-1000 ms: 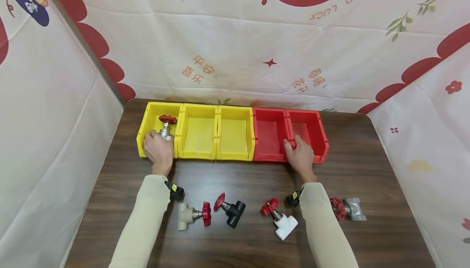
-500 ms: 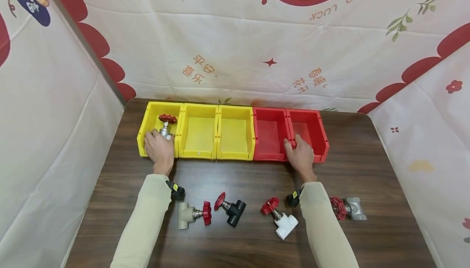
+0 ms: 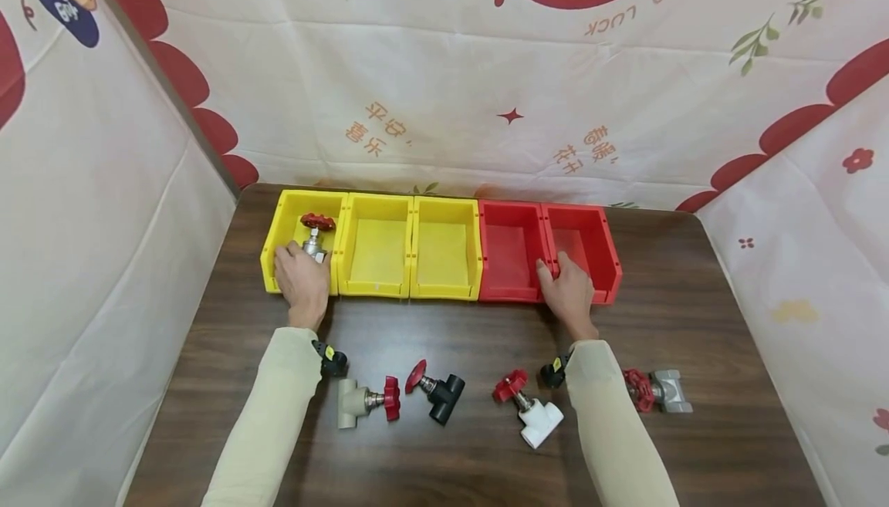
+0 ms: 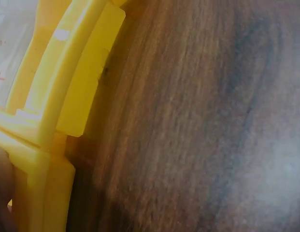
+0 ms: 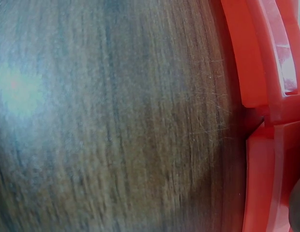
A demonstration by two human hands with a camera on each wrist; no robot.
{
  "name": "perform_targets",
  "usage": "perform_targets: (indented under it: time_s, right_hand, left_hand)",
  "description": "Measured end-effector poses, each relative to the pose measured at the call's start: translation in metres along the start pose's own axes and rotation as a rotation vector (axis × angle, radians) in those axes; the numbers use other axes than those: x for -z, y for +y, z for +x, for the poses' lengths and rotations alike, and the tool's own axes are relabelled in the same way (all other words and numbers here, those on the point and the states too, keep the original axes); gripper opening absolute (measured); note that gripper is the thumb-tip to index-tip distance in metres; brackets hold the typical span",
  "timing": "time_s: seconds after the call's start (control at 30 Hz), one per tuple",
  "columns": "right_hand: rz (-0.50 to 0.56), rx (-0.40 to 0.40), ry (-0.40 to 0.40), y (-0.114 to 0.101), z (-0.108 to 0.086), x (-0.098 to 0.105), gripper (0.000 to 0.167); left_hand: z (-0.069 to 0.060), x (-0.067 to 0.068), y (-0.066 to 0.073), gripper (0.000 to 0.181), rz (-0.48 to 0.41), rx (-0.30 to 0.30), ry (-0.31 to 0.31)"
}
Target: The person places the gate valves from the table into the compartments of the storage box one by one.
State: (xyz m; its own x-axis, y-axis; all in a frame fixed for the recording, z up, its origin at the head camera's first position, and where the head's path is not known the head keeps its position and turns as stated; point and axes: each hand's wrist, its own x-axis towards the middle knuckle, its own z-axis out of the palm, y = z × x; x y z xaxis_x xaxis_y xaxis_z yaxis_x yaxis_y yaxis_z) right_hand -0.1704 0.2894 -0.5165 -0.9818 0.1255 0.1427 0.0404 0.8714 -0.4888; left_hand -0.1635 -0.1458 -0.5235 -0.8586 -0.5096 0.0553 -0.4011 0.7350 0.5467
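My left hand (image 3: 302,279) reaches over the front of the leftmost yellow bin (image 3: 270,260), its fingers and thumb on either side of a metal valve (image 3: 313,241) with a red handwheel. The hand hides the valve's lower part. In the left wrist view, a bit of the hand (image 4: 2,186) shows beside the yellow bin wall (image 4: 58,193). My right hand (image 3: 571,296) pinches the divider between two red bins (image 3: 512,291), thumb in one bin and fingers in the other. Only a fingertip shows at the right wrist view's edge, beside the red wall (image 5: 260,183).
Two more yellow bins (image 3: 375,289) stand in the row between the hands. Nearer on the wooden table (image 3: 417,476) lie a beige valve (image 3: 350,403), a black valve (image 3: 444,399), a white valve (image 3: 540,422) and a grey metal valve (image 3: 670,391) beside the right sleeve.
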Motion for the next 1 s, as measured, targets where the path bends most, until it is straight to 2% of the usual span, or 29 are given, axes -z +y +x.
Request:
perform_targets:
  time_s: [0.13,0.23,0.4,0.53,0.8,0.87,1.0]
  right_hand:
    - [0.0,0.002,-0.011,-0.002,0.001,-0.001,0.033]
    - [-0.001,0.001,-0.011,-0.001,0.0,-0.002,0.034]
    - [0.004,0.007,0.012,0.0,-0.001,-0.001,0.034]
    - [0.006,-0.001,-0.004,0.0,0.0,0.0,0.034]
    - [0.006,-0.024,-0.017,-0.001,-0.001,0.0,0.034]
    - [0.004,-0.023,-0.014,-0.001,-0.002,0.0,0.034]
    - [-0.004,-0.021,-0.007,-0.002,-0.001,0.0,0.034]
  left_hand:
    - [-0.003,0.006,-0.003,0.062,-0.039,-0.032,-0.017]
    - [-0.008,0.013,-0.008,0.062,-0.065,-0.086,-0.022]
    - [-0.021,0.03,-0.014,0.062,-0.108,-0.189,-0.059]
    - [-0.034,0.043,-0.02,0.064,-0.137,-0.249,-0.083]
    - [-0.068,0.054,-0.033,0.06,-0.23,-0.429,-0.032]
    - [-0.078,0.056,-0.036,0.057,-0.25,-0.486,-0.046]
    - [-0.099,0.059,-0.045,0.051,-0.285,-0.621,-0.114]
